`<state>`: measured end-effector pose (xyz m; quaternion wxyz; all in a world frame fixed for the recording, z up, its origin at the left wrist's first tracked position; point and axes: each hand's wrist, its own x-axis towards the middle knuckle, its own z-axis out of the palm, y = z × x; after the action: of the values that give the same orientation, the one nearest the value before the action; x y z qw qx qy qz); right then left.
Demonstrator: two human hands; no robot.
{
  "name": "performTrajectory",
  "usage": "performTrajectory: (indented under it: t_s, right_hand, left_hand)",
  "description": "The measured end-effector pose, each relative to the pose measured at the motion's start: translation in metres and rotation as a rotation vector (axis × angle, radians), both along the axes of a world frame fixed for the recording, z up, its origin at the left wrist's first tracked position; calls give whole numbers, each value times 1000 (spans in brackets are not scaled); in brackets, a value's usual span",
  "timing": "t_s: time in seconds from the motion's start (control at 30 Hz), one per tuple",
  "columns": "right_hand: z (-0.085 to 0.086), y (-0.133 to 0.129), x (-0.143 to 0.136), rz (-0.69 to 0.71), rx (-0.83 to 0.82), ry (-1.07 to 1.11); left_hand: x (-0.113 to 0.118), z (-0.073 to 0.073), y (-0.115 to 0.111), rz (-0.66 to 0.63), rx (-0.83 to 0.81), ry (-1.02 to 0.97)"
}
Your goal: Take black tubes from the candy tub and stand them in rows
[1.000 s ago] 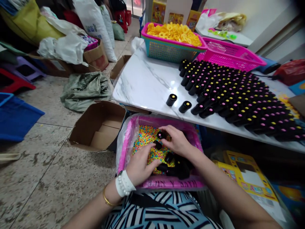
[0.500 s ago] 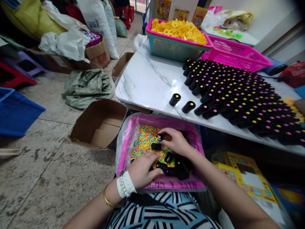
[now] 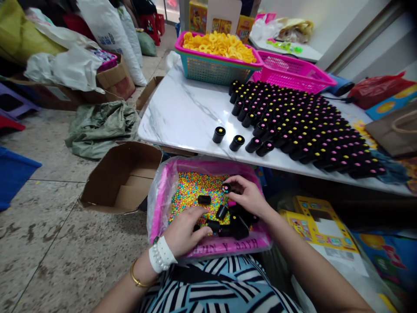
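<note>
A pink basket (image 3: 159,202) lined with clear plastic sits below the table edge, holding small multicoloured beads (image 3: 189,187) and several loose black cylinders. My right hand (image 3: 246,195) is closed on a black cylinder (image 3: 226,188) above the beads, its end showing coloured dots. Low over the basket's left side, my left hand (image 3: 185,228) has its fingers apart; a dark cylinder lies partly hidden beneath it. One black cylinder (image 3: 204,199) lies on the beads between the hands, and another (image 3: 222,212) lies nearer the right hand.
On the white marble-look table (image 3: 182,113), many upright black cylinders (image 3: 293,117) with yellow or pink centres cover the right side. Behind them stand a basket of yellow rings (image 3: 221,69) and a pink basket (image 3: 293,71). An open cardboard box (image 3: 120,178) is left of the bead basket.
The view has shifted, so the scene sits further left. My right hand has raised its cylinder slightly, with the dotted end now turned more to view. My left hand stays over the basket.
</note>
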<state>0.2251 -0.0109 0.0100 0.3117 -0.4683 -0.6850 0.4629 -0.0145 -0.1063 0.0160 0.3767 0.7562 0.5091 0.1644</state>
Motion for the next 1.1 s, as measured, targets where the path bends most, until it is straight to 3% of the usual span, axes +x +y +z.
performTrajectory:
  t_s: [0.07,0.13,0.3,0.43,0.53,0.63,0.73,0.8,0.93,1.1]
  right_hand:
    - [4,-7,-2,-21,-155,199]
    - [10,-15,-6,-19,-165,253]
    - [37,-26,-11,-63,60,118]
    - [64,-27,6,-217,244,-27]
    - [79,-21,27,-363,273,-87]
    - [85,-9,47,-491,255,-112]
    - [84,9,61,-575,250,-103]
    - [82,22,65,-589,257,-118]
    - [84,44,66,-496,276,-208]
    - [97,58,55,-363,319,-340]
  left_hand:
    - [-1,0,1,23,45,-24]
    - [-2,0,2,58,95,-49]
    - [-3,3,5,117,195,-86]
    - [-2,9,4,183,269,-94]
    - [-9,24,14,254,328,-105]
    - [-21,54,43,292,399,-117]
    - [-27,84,87,326,442,-105]
    - [-24,96,119,320,427,-72]
    - [-1,101,165,265,455,84]
    - [28,102,193,202,513,299]
